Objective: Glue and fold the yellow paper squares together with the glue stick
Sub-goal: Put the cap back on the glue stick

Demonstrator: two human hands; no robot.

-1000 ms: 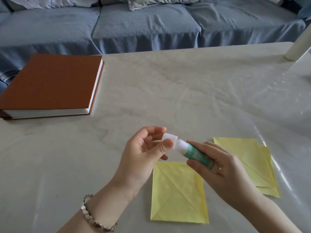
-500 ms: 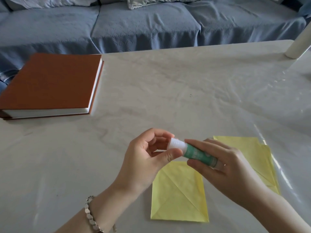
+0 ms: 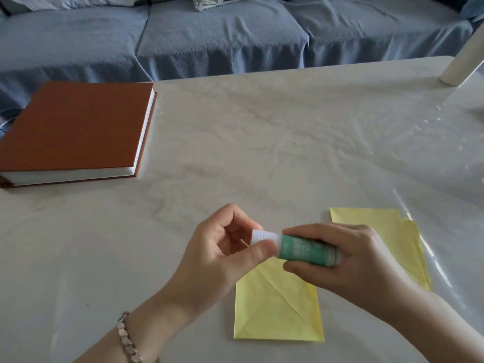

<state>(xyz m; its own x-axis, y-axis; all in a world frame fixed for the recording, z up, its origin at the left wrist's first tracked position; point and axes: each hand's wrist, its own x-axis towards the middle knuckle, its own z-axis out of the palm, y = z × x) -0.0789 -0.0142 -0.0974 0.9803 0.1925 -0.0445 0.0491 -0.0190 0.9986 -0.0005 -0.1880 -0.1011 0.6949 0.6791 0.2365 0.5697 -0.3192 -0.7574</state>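
Note:
My right hand (image 3: 351, 260) grips a green glue stick (image 3: 306, 249) around its body, held level above the table. My left hand (image 3: 220, 255) pinches the stick's white cap (image 3: 262, 235) between thumb and fingers; the cap sits on the stick's end. Below the hands lies a folded yellow paper square (image 3: 277, 307) with a diagonal crease. A second folded yellow paper (image 3: 387, 231) lies to the right, partly hidden by my right hand.
A thick brown-covered book (image 3: 76, 129) lies at the table's left. A white cylinder (image 3: 463, 64) stands at the far right corner. A blue-covered sofa (image 3: 222, 35) runs behind the white marbled table (image 3: 262, 142).
The white cap, held apart from the stick a second ago, has been pushed onto its end. Both hands have drawn closer together and sunk slightly.

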